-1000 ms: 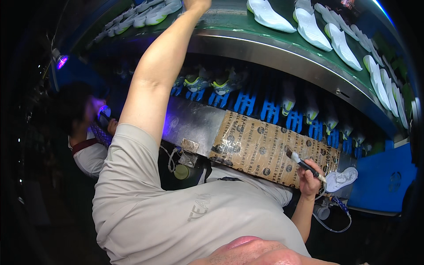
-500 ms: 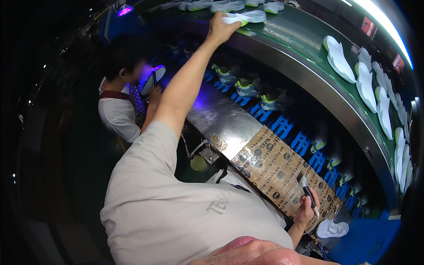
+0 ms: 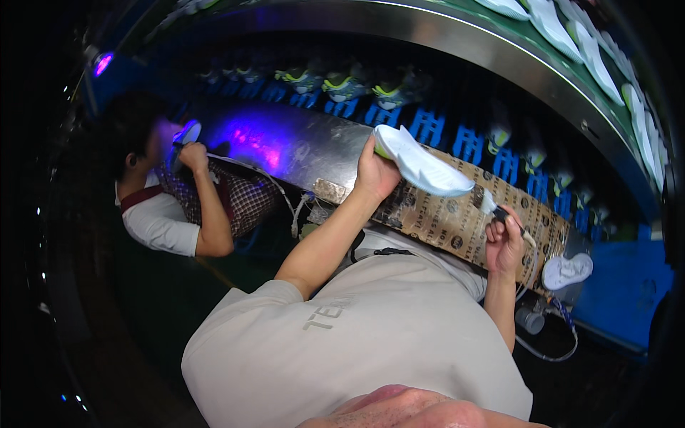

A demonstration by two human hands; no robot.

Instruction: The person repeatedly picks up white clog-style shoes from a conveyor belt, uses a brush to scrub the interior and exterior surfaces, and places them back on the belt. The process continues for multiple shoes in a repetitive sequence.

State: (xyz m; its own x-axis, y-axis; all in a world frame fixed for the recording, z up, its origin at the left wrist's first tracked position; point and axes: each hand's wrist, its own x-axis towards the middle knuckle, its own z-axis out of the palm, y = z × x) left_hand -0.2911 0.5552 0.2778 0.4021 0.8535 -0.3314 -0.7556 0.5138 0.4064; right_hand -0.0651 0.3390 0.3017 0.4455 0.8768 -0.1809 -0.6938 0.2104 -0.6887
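A white shoe sole (image 3: 422,165) with a bright green patch at its heel is held tilted above the bench, my left hand (image 3: 377,175) closed round the heel end. Its other end points at the brush (image 3: 494,205), which has pale bristles and a black handle. Closed on that handle is my right hand (image 3: 504,244); a thin pale hose trails down beside it. The bristles are close to the sole's tip, and I cannot tell whether they touch it. Under both hands lies a printed brown cardboard sheet (image 3: 428,228) on the bench.
Beyond the bench, shoe uppers (image 3: 344,87) stand on blue holders (image 3: 467,145). A raised green belt with a metal edge (image 3: 492,44) carries white soles (image 3: 596,64). A white oval piece (image 3: 567,271) sits at the bench's right end. At left, a co-worker (image 3: 168,221) works under purple light.
My left hand has come down from the raised belt, bringing the sole over the bench. My right hand has lifted the brush toward it. The whole view has shifted.
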